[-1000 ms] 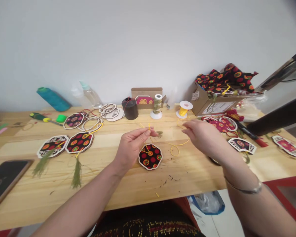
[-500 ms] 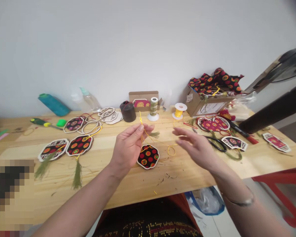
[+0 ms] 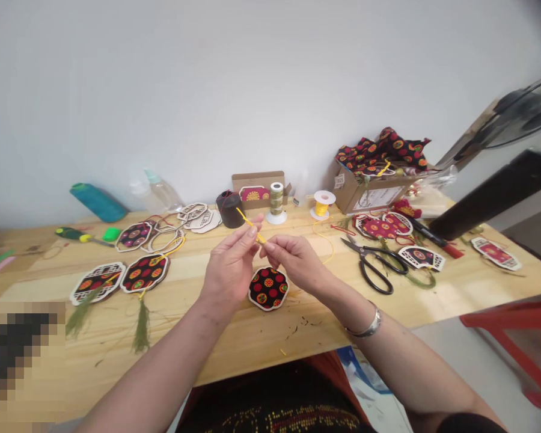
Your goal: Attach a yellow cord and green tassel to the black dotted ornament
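Observation:
Between thumb and fingers, my left hand pinches a yellow cord whose end sticks out up and to the left. Close beside it, my right hand is closed on the same cord, fingertips almost meeting those of the left. Just below both hands, a scalloped ornament with black flowered fabric and a pale wooden rim lies on the table. From the yellow spool a thin strand runs down toward my right hand. Black-handled scissors lie open to the right.
Finished ornaments with green tassels lie at the left. Along the wall stand a black thread cone, a green thread spool and a cardboard box of fabric. A black post slants across the right side.
My right hand has moved left from open space and now grips the yellow cord beside my left hand. The scissors, partly covered before, show fully. The cord's end has tilted left.

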`<state>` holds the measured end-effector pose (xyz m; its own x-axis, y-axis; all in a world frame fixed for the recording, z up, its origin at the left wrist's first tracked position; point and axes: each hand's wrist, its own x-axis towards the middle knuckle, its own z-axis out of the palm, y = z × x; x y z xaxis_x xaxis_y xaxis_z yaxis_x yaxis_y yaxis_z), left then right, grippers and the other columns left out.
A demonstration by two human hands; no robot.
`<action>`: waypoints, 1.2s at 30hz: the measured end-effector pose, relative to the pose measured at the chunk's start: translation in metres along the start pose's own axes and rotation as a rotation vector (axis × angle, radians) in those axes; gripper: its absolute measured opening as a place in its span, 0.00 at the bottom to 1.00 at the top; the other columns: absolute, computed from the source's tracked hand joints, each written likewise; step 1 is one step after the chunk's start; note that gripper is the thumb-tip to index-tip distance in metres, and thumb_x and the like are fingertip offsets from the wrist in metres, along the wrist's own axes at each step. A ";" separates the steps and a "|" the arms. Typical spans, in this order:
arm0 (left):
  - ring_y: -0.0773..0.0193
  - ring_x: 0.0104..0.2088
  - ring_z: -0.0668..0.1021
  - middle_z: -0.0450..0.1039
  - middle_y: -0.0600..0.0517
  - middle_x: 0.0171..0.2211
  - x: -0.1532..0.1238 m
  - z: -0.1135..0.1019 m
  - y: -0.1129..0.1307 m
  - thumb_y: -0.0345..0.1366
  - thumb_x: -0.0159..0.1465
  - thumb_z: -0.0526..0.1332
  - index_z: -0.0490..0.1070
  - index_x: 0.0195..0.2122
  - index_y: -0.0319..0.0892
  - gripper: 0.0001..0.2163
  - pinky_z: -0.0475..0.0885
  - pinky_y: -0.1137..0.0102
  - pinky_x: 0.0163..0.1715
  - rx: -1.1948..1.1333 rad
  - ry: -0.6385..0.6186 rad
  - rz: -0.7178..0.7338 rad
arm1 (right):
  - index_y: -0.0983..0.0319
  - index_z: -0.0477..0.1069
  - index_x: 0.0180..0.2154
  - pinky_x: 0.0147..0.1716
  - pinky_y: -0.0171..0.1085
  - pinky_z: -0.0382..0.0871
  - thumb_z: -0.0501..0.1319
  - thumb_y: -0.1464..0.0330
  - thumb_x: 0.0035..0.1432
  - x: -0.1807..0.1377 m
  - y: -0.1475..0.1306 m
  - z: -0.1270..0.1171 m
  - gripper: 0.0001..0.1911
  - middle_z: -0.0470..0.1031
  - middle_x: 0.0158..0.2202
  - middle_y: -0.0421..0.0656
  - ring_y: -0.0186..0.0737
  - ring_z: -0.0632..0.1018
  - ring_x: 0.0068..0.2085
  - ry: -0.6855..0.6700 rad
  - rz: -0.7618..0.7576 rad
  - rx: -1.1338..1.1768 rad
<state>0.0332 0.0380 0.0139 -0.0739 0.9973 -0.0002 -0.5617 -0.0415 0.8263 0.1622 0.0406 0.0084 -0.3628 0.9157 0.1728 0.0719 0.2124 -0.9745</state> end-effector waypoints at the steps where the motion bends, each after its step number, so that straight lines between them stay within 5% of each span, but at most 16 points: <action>1: 0.72 0.30 0.73 0.76 0.47 0.43 0.001 -0.001 0.000 0.31 0.53 0.67 0.78 0.30 0.39 0.04 0.68 0.77 0.25 -0.022 0.010 -0.027 | 0.64 0.71 0.28 0.25 0.31 0.60 0.53 0.65 0.60 -0.002 0.003 -0.002 0.13 0.61 0.19 0.35 0.29 0.64 0.23 -0.001 0.008 -0.041; 5: 0.79 0.18 0.65 0.77 0.48 0.33 0.005 -0.007 0.001 0.29 0.54 0.66 0.77 0.29 0.37 0.02 0.60 0.82 0.15 -0.083 0.066 -0.042 | 0.64 0.72 0.27 0.28 0.31 0.60 0.54 0.69 0.60 -0.011 0.014 -0.014 0.13 0.67 0.22 0.37 0.30 0.67 0.26 0.012 0.049 -0.246; 12: 0.75 0.21 0.72 0.73 0.52 0.24 0.011 -0.013 0.004 0.26 0.53 0.66 0.75 0.27 0.35 0.01 0.65 0.83 0.17 -0.123 0.172 -0.024 | 0.63 0.74 0.26 0.41 0.37 0.64 0.57 0.73 0.59 -0.025 0.025 -0.040 0.11 0.75 0.28 0.42 0.38 0.72 0.36 0.036 -0.092 -0.665; 15: 0.75 0.22 0.72 0.73 0.53 0.23 0.010 -0.012 0.006 0.26 0.54 0.65 0.75 0.27 0.36 0.01 0.67 0.82 0.19 -0.105 0.164 0.013 | 0.63 0.75 0.35 0.45 0.41 0.65 0.56 0.71 0.60 -0.041 0.027 -0.062 0.09 0.77 0.36 0.47 0.42 0.73 0.41 0.094 -0.103 -0.908; 19: 0.75 0.22 0.73 0.73 0.53 0.24 0.008 -0.012 0.006 0.28 0.53 0.66 0.75 0.27 0.36 0.02 0.68 0.82 0.19 -0.083 0.131 0.033 | 0.69 0.72 0.45 0.46 0.45 0.65 0.55 0.72 0.59 -0.079 0.032 -0.106 0.14 0.73 0.45 0.56 0.51 0.72 0.45 0.304 0.054 -1.430; 22: 0.75 0.22 0.73 0.73 0.53 0.24 0.007 -0.014 0.004 0.29 0.51 0.68 0.75 0.27 0.36 0.04 0.68 0.81 0.19 -0.080 0.132 0.027 | 0.72 0.72 0.43 0.42 0.45 0.67 0.52 0.73 0.58 -0.106 0.041 -0.133 0.14 0.75 0.40 0.58 0.52 0.75 0.40 0.253 0.226 -1.645; 32: 0.75 0.20 0.70 0.71 0.54 0.22 0.006 -0.018 0.002 0.30 0.50 0.68 0.76 0.28 0.36 0.05 0.66 0.81 0.19 -0.054 0.110 0.031 | 0.74 0.68 0.48 0.43 0.46 0.69 0.53 0.76 0.54 -0.118 0.051 -0.142 0.19 0.75 0.40 0.58 0.52 0.75 0.42 0.200 0.277 -1.664; 36: 0.76 0.19 0.69 0.70 0.54 0.21 0.004 -0.016 0.000 0.30 0.50 0.68 0.76 0.27 0.36 0.04 0.64 0.80 0.17 -0.058 0.071 -0.009 | 0.73 0.68 0.49 0.47 0.50 0.68 0.55 0.71 0.57 -0.103 0.033 -0.124 0.19 0.74 0.44 0.60 0.56 0.74 0.47 0.274 0.233 -1.436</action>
<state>0.0195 0.0410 0.0047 -0.1251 0.9909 -0.0492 -0.6091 -0.0376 0.7922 0.3168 -0.0046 -0.0239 -0.0438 0.9754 0.2161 0.9978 0.0534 -0.0391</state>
